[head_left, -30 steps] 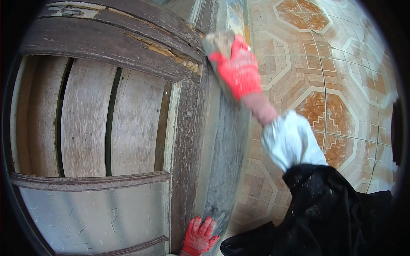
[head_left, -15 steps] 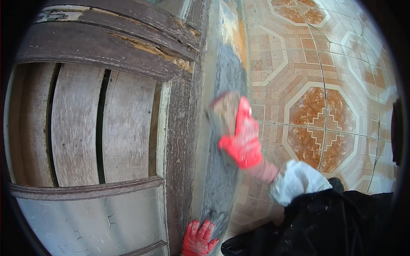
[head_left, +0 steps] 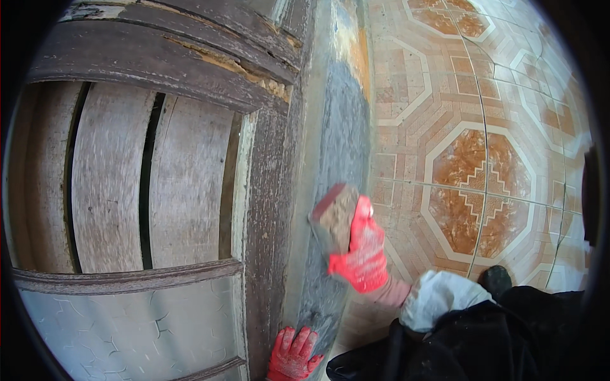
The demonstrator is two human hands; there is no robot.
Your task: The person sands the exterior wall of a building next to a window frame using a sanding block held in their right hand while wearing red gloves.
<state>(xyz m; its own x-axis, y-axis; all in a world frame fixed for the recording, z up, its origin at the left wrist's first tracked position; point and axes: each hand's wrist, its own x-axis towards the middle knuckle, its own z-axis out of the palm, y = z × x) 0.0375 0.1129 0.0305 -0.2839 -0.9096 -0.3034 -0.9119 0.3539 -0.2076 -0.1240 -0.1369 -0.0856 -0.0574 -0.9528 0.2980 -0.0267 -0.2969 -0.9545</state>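
Observation:
My right hand [head_left: 363,257], in a dusty red work glove, is closed round the side of a sanding block [head_left: 337,219] with a tan, worn face and a dark red edge. The block sits on the grey painted strip [head_left: 346,140] of a long wooden frame; its underside is hidden. Lower down, my left hand [head_left: 293,355], gloved in red too, lies flat on the near end of this strip. Its fingers are spread and hold nothing.
Along the left runs weathered brown woodwork [head_left: 264,190] with flaking paint, wooden slats [head_left: 108,190] and a patterned glass pane [head_left: 133,324]. Splintered wood [head_left: 254,82] shows on a far rail. Patterned tiles [head_left: 464,159] cover the floor at right; a dark shoe [head_left: 495,280] stands there.
My right hand has drawn the sanding block down the grey strip, toward me. My left hand stays at the same spot. The view has shifted slightly.

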